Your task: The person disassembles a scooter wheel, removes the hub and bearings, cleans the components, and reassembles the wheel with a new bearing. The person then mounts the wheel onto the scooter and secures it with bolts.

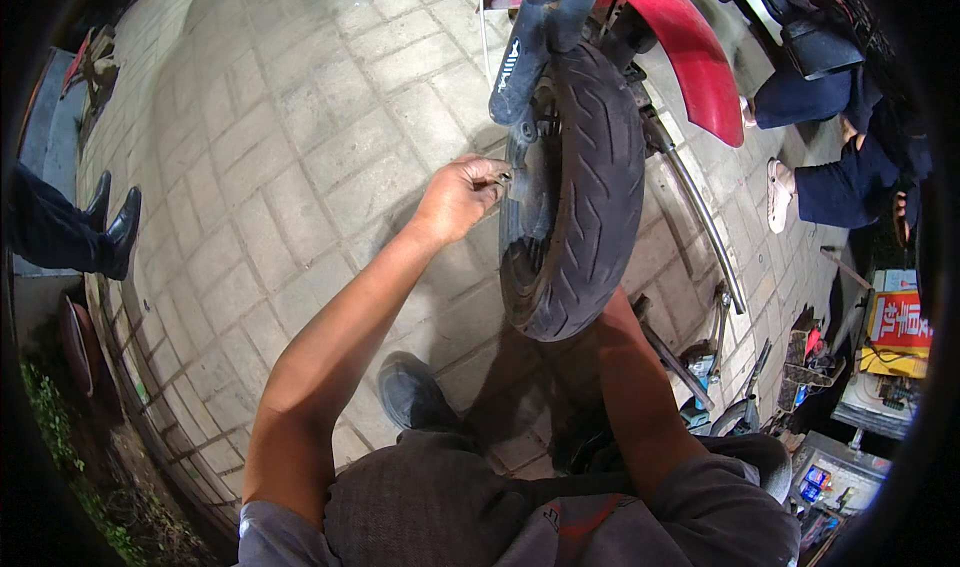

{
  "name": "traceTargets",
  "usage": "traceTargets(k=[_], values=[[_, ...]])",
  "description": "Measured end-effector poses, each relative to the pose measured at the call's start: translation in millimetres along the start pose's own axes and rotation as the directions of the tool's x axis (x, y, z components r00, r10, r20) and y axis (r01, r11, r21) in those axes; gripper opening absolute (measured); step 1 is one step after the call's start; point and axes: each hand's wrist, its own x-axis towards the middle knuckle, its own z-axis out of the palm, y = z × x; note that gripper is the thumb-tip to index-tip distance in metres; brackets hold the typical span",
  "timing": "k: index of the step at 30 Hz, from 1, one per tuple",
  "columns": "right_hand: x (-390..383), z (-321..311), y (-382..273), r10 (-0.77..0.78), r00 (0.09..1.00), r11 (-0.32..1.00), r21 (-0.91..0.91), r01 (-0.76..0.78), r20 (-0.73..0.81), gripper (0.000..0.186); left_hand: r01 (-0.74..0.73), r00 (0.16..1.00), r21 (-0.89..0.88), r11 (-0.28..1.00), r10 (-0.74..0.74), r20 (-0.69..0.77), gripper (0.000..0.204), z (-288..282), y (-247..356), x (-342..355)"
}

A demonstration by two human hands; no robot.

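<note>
A motorcycle front wheel with a black treaded tyre (598, 207) stands upright in front of me, below a dark fork leg (522, 72) and a red mudguard (690, 52). At the wheel's left side is my left hand (462, 199), its fingers pinched together close to the hub and the lower end of the fork. Something small and dark shows at the fingertips, too small to name. My right forearm (640, 387) reaches up to the tyre's right side; the hand itself is hidden behind the tyre.
Pale paving (290, 147) covers the ground. Metal bars and tools (715, 337) lie to the right, near a red and yellow box (895, 332). People sit or stand at the right, one with a pale shoe (779, 195); black shoes (122, 229) show at the left.
</note>
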Motion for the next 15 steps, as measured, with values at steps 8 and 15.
traceTargets(k=[8,15], values=[[2.4,5.2,2.6,0.004,1.000,1.000,0.023,-0.004,0.002,0.043,-0.061,0.997,0.154,0.986,0.052,0.060,0.034,-4.0,0.8,3.4],[2.4,5.6,4.4,-0.004,1.000,0.999,0.052,0.004,-0.001,0.042,-0.006,0.998,-0.113,0.994,0.000,-0.057,0.029,2.9,-3.5,0.4]])
